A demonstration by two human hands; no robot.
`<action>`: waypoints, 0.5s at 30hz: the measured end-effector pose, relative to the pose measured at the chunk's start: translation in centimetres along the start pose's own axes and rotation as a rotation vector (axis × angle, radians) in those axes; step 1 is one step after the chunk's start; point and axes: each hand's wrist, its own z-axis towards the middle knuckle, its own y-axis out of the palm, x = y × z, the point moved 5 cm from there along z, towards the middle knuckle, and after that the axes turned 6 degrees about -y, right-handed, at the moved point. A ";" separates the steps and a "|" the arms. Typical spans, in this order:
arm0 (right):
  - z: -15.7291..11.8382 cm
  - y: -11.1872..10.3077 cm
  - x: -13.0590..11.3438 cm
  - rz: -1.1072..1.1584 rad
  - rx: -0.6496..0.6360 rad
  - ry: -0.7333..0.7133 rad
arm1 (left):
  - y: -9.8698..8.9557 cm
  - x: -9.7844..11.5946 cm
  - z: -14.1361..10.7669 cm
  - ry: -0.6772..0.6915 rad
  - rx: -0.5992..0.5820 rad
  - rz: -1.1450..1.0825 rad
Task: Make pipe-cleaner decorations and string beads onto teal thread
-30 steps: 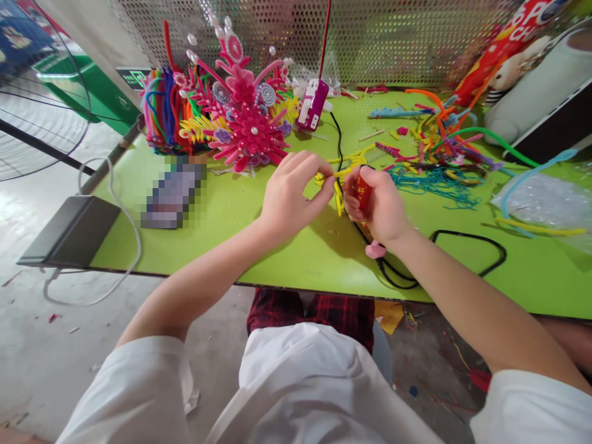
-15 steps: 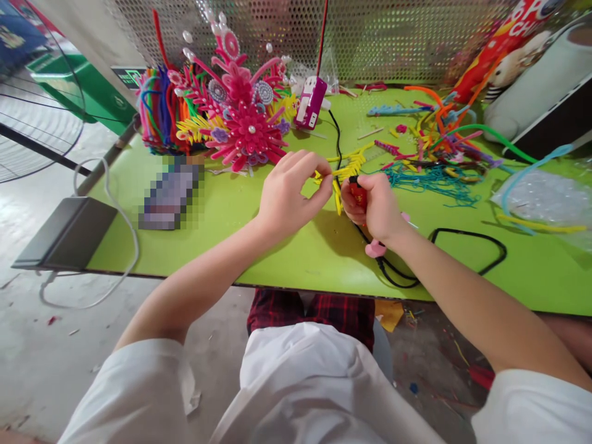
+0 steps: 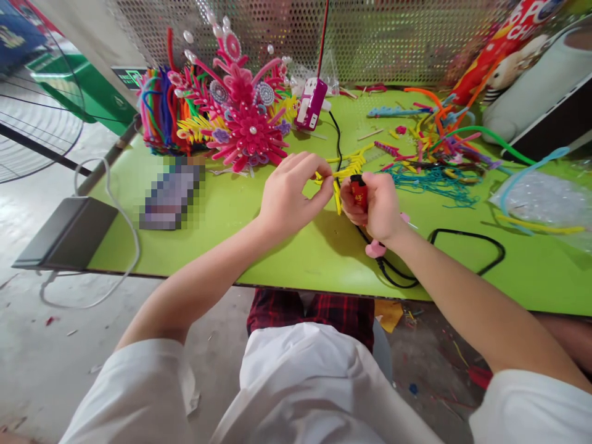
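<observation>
My right hand (image 3: 377,206) is wrapped round a red lighter (image 3: 359,192) with a black top. To its left, my left hand (image 3: 293,192) has thumb and forefinger pinched together; what lies between the fingertips is too small to make out. Yellow fuzzy pieces (image 3: 354,163) lie behind and between the hands, some close to the left fingertips. A pink piece (image 3: 375,248) shows just below my right hand, beside a black cable (image 3: 398,283). No flame can be made out at the lighter.
A pink flower ornament (image 3: 243,117) stands behind my left hand, near a purple power adapter (image 3: 311,105). Teal threads (image 3: 448,185) and coloured pipe cleaners lie to the right. A phone-like blurred object (image 3: 170,197) and a grey box (image 3: 67,233) are on the left of the green table (image 3: 296,271).
My right thumb has shifted slightly right off the lighter's top, and more of the red body shows. My left hand keeps its pinch almost unmoved.
</observation>
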 end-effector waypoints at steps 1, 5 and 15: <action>0.0 0.0 -0.1 0.006 -0.004 -0.017 | 0.0 -0.1 0.1 -0.023 -0.007 -0.033; 0.0 -0.1 -0.3 -0.012 0.023 -0.021 | 0.1 -0.5 0.3 -0.154 -0.064 -0.171; 0.3 -0.9 0.0 -0.465 0.029 -0.277 | 0.9 -1.2 0.4 -0.273 -0.194 -0.355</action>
